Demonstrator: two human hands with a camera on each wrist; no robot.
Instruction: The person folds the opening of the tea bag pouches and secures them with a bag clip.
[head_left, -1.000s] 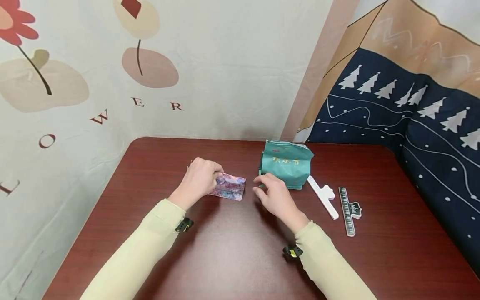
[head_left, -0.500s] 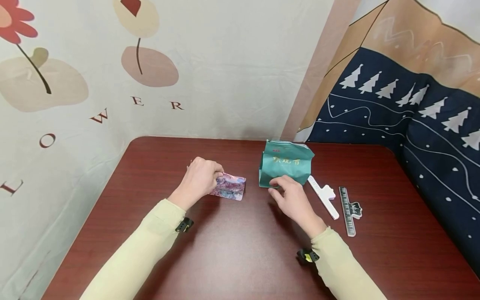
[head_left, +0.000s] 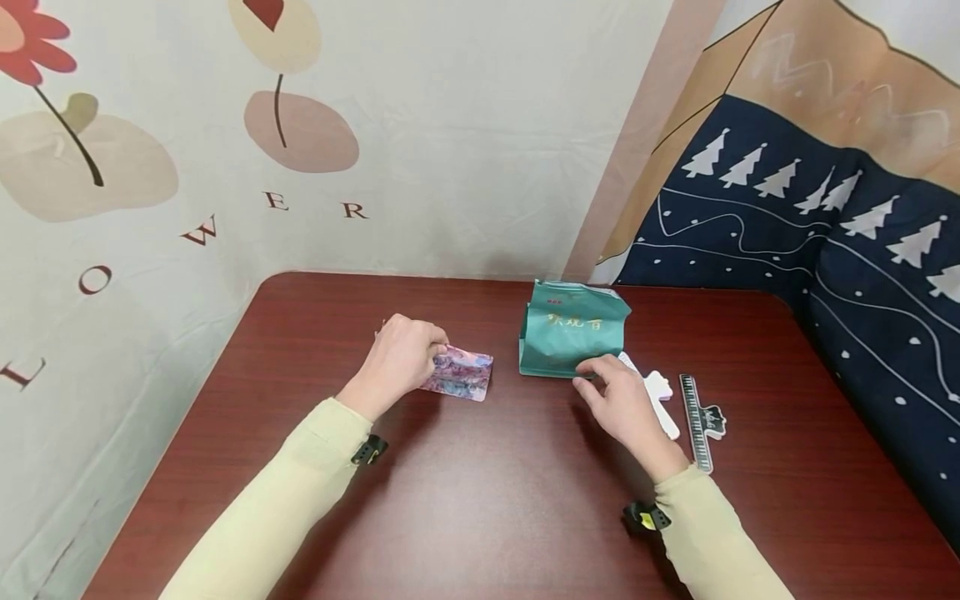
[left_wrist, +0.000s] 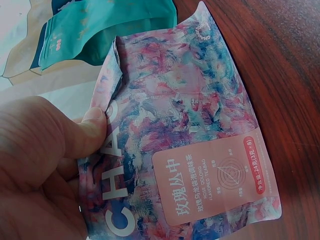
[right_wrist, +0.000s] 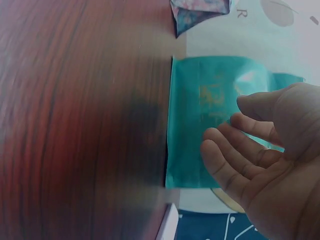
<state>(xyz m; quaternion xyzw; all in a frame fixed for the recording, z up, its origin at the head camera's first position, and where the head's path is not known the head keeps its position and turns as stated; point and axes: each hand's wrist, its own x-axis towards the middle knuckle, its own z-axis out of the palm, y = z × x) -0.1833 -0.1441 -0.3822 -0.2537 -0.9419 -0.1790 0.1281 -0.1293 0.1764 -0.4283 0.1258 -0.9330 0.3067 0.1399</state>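
My left hand (head_left: pixel 396 358) pinches the folded top of a floral-coloured tea pouch (head_left: pixel 463 373). In the left wrist view, the thumb presses on the fold of this pouch (left_wrist: pixel 175 90), beside its large white lettering. A green tea bag (head_left: pixel 566 333) stands upright at the back of the table. My right hand (head_left: pixel 622 404), its fingers loosely bent and holding nothing, hovers just in front of that bag's lower right corner. It partly covers a white ruler clip (head_left: pixel 660 390) lying on the table. In the right wrist view, the fingers (right_wrist: pixel 215 155) appear in front of the green bag.
To the right of the white clip lies a black-and-white ruler clip (head_left: pixel 697 425). The dark red wooden table (head_left: pixel 480 500) meets a printed cloth (head_left: pixel 465 167) behind it, and a navy cloth with white trees (head_left: pixel 750 225) hangs at the right.
My right hand has moved steadily to the right, from between the pouch and the green bag to beside the white clip. The left hand keeps its pinch without moving.
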